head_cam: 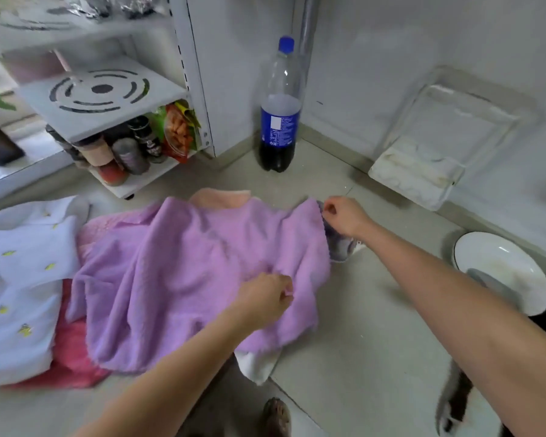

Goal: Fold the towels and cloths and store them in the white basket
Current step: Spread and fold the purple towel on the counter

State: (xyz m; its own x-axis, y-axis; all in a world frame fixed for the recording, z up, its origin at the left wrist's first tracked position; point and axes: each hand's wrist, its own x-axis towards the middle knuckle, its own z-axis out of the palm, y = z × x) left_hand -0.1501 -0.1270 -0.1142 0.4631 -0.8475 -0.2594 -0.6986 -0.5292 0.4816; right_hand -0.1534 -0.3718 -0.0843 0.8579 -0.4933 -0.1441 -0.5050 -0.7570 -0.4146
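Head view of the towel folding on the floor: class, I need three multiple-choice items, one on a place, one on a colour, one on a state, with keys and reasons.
1. Where does the cola bottle stand?
A. Upright on the floor by the wall corner
B. On the rack's top shelf
C. Lying on the towel

2. What colour is the towel being handled?
A. Green
B. Lilac
C. Black

3. How does the right hand meet that towel?
A. Hangs clear of it
B. Lies flat on its middle
C. Pinches its far corner

Key: 1 A, its base rests on the floor; 2 B, the spread pile is lilac; 3 C, curled fingers nip the corner.
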